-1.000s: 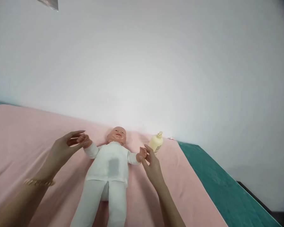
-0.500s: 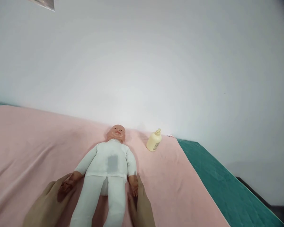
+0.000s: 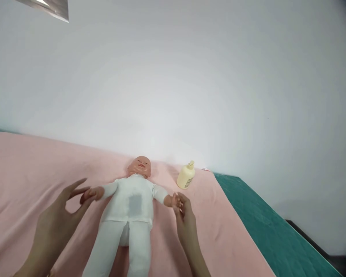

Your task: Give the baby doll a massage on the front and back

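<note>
A baby doll (image 3: pixel 134 204) in a white cloth body with a grey patch on its chest lies on its back, head toward the wall. Both its arms are raised out to the sides. My left hand (image 3: pixel 57 215) pinches the doll's hand on the left between thumb and fingers. On the other side my right hand (image 3: pixel 187 219) has its thumb and fingers closed on the doll's other hand. The lower ends of the doll's legs run out of the frame at the bottom.
A pale yellow pump bottle (image 3: pixel 186 176) stands right of the doll's head, near the wall (image 3: pixel 173 77). Beneath everything spreads a pink cloth (image 3: pixel 219 223) over a green surface (image 3: pixel 256 215). A dark object (image 3: pixel 340 261) sits at the lower right edge.
Both my hands have moved up and outward with the doll's hands. The doll's arms, which were down by its sides, now point outward. The view has shifted slightly.
</note>
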Available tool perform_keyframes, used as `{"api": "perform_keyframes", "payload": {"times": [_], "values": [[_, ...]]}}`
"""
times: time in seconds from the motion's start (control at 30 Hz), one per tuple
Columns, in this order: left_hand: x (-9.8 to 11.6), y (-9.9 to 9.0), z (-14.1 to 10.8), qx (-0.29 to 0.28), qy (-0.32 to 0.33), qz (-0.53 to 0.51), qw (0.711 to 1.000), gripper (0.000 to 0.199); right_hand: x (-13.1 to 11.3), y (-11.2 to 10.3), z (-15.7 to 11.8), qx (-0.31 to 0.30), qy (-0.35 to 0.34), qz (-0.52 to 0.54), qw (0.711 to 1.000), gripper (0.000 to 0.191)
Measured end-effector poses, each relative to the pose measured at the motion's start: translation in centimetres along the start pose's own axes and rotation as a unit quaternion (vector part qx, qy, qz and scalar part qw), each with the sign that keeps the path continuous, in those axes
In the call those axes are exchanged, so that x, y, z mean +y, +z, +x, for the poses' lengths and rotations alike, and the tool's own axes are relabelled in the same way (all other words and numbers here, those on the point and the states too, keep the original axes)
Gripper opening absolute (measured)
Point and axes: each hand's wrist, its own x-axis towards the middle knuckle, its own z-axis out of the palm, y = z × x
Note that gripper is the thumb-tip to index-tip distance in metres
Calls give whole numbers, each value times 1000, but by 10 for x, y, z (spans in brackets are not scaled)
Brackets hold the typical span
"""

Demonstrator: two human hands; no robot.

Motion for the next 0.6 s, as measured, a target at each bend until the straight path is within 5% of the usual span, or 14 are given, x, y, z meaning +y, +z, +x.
{"api": "perform_keyframes", "payload": {"times": [0.13,0.27,0.43,0.6], "values": [[31,23,40,-8,-7,-207,978,54,-19,12,51,14,-32,60,998,45],[38,58,79,-19,-39,-336,941,56,-28,42,95,19,-50,105,993,42],[28,91,115,-90,-46,-358,928,61,-36,79,126,1,-27,94,995,33],[18,114,127,-154,-59,-313,935,58,-31,94,135,9,-34,82,996,34]]}}
